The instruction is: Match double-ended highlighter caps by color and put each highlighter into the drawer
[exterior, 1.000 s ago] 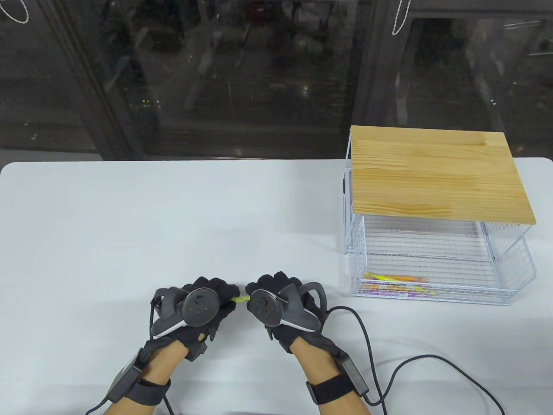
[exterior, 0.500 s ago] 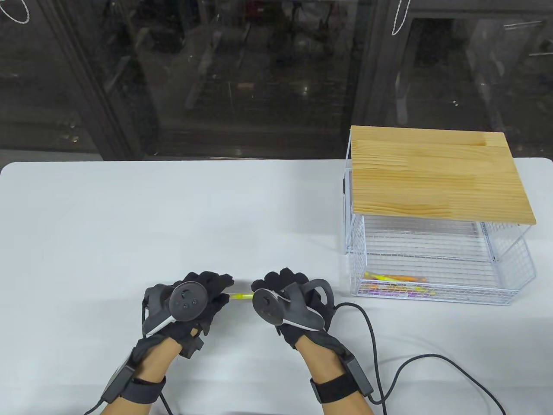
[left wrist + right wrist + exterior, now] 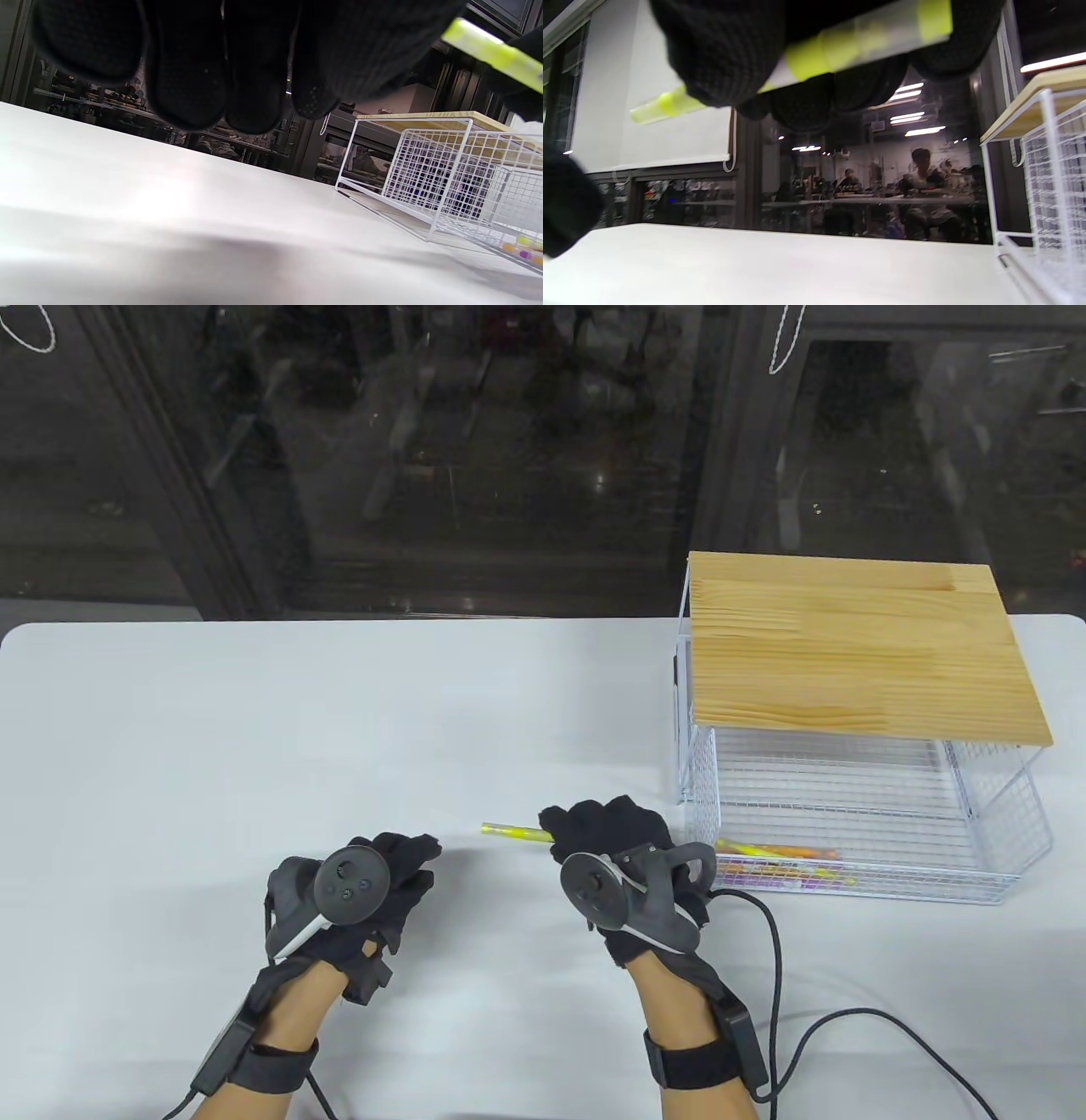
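My right hand (image 3: 594,831) grips a yellow-green double-ended highlighter (image 3: 515,833), whose free end sticks out to the left above the table. In the right wrist view the highlighter (image 3: 840,46) lies across my gloved fingers (image 3: 721,51), capped yellow at both ends. My left hand (image 3: 407,861) hovers lower left with loosely curled fingers and holds nothing; its fingers (image 3: 191,63) hang empty in the left wrist view, where the highlighter (image 3: 492,53) shows at the upper right. The white wire drawer (image 3: 1010,848) stands pulled out at the right, with several highlighters (image 3: 776,865) lying along its front.
A wire frame with a wooden top (image 3: 857,645) stands over the drawer at the table's right. A black cable (image 3: 789,984) from my right wrist loops over the table toward the front right. The white table (image 3: 339,729) ends at dark glass panes behind.
My left hand let go of the highlighter and drew back to the left. My right hand carried the highlighter up and right, toward the drawer.
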`<state>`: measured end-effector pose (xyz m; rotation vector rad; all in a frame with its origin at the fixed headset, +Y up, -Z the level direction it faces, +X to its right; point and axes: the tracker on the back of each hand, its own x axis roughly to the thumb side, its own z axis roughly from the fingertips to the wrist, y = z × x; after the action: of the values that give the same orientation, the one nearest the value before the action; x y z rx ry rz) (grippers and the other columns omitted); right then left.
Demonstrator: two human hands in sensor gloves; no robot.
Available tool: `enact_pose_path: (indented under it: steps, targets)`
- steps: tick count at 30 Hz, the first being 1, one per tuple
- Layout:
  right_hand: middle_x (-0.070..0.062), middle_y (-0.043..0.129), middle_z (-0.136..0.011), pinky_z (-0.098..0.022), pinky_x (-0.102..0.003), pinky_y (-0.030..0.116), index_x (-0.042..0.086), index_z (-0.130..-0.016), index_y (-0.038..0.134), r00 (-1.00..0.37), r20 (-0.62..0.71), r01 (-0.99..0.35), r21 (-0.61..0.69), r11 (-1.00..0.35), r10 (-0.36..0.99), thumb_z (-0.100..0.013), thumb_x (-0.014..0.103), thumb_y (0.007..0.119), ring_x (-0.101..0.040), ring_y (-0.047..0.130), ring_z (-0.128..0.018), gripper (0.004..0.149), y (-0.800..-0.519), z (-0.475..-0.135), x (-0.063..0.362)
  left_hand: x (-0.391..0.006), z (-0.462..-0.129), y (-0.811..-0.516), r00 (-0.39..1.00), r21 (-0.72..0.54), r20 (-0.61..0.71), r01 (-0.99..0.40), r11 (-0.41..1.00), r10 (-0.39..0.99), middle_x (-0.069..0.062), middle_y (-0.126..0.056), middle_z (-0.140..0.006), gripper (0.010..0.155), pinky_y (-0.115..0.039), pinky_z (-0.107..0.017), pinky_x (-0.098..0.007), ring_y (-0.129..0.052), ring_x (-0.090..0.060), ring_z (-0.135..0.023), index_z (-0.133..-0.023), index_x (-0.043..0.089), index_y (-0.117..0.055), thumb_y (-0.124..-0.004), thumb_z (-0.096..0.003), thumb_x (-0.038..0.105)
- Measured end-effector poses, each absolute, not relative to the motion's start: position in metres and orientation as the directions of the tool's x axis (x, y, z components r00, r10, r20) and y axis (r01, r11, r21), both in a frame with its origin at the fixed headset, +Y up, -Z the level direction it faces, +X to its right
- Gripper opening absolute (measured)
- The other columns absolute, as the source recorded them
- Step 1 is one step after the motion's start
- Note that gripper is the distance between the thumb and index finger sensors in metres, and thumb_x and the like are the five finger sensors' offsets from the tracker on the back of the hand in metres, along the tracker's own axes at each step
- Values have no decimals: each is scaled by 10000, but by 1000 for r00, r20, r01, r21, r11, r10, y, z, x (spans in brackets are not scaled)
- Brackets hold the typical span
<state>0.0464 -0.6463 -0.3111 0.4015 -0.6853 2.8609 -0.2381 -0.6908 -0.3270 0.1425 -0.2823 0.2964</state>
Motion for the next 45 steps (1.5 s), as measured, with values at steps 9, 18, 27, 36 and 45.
enact_pose_path:
  steps: [9, 18, 27, 36, 45]
  targets:
    - [85, 935, -795, -579, -525, 726, 380, -822, 882, -969, 160, -245, -477, -844, 190, -374, 349, 847, -299, 869, -702, 450, -632, -309, 100, -240, -328, -692, 917, 99, 290, -313, 945, 273, -17, -992, -819, 497, -830, -434, -574, -984, -347, -638, -856, 310, -908, -829, -381, 435]
    - [87, 925, -813, -572, -515, 724, 374, -827, 874, -951, 53, -286, -525, -802, 304, -380, 338, 851, -291, 853, -712, 450, -629, -306, 152, -241, -328, -692, 918, 89, 284, -312, 946, 276, -18, -993, -818, 499, -831, -433, -573, -984, -349, -639, -857, 311, -906, -827, -381, 436]
    - [116, 922, -823, -582, -546, 673, 387, -824, 863, -912, -127, -255, -571, -780, 391, -381, 336, 854, -313, 816, -744, 447, -640, -305, 197, -242, -328, -692, 920, 71, 278, -307, 949, 277, -19, -990, -823, 502, -833, -430, -570, -984, -349, -641, -863, 312, -901, -824, -384, 440]
    - [99, 920, -859, -588, -572, 621, 408, -827, 859, -817, -302, -288, -524, -802, 491, -379, 321, 874, -369, 745, -789, 457, -665, -308, 238, -241, -328, -693, 920, 58, 275, -307, 950, 280, -20, -990, -823, 504, -835, -426, -566, -985, -349, -639, -865, 313, -900, -821, -384, 443]
    - [77, 913, -903, -580, -601, 589, 403, -829, 881, -801, -374, -279, -459, -843, 468, -377, 290, 907, -424, 688, -830, 466, -681, -316, 247, -241, -328, -694, 920, 47, 273, -306, 951, 282, -20, -991, -823, 505, -836, -425, -566, -985, -351, -638, -867, 314, -898, -820, -385, 444]
